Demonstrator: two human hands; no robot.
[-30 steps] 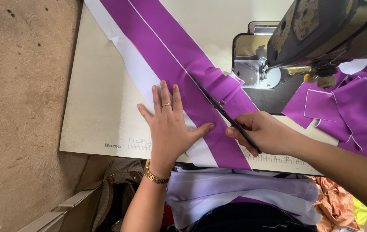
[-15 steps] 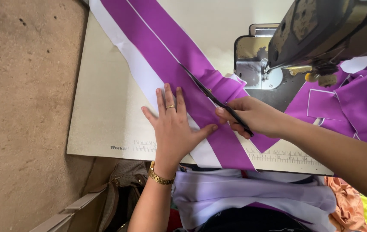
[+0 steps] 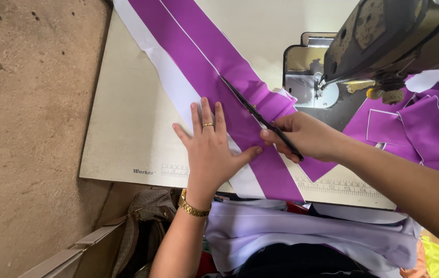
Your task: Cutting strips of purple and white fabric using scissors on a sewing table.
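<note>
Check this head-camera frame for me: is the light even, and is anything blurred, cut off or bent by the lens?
Head view: soft, even daylight, no hard glare; the left hand casts only a faint shadow on the purple fabric strip. The right hand and black scissors look sharp. The sewing machine is cropped at the top and right edges. The table edge runs slanted, with mild wide-angle stretch.

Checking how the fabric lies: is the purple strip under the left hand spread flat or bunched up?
Spread flat. The left hand presses open-palmed on the purple strip, which lies smooth along the table.
</note>
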